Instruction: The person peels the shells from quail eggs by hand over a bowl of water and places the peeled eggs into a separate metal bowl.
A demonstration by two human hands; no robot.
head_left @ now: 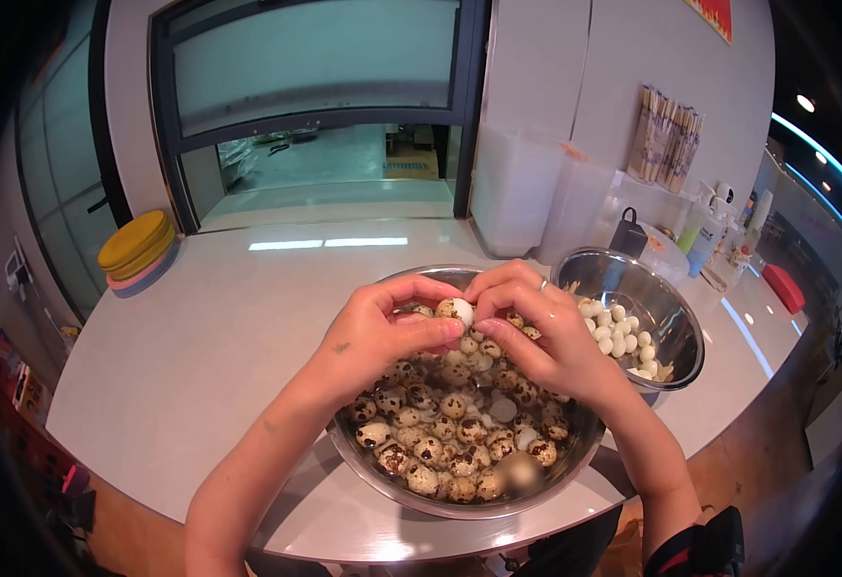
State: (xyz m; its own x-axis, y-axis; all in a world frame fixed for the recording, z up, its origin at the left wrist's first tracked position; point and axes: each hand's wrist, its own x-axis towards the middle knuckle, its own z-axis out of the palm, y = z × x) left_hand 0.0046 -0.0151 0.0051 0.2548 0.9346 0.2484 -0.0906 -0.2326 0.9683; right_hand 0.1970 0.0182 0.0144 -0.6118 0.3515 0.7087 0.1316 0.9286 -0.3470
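Observation:
A speckled quail egg (456, 310), its white bared on one side, is pinched between the thumb and fingers of my left hand (363, 332). The thumb and fingertips of my right hand (548, 322) are closed against the white side of that egg. Both hands are above a large metal bowl (469, 513) of water. Many speckled quail eggs (452, 433) in their shells lie in the water. Just right of my right hand, a smaller metal bowl (685, 341) holds peeled white eggs (623, 332) and some pale scraps.
Both bowls stand on a white counter (200, 385). Stacked yellow, pink and blue round items (137, 252) sit at the left. At the back right are a white container (512, 188), wrapped chopsticks (666, 133), pump bottles (705, 236) and a red object (783, 288).

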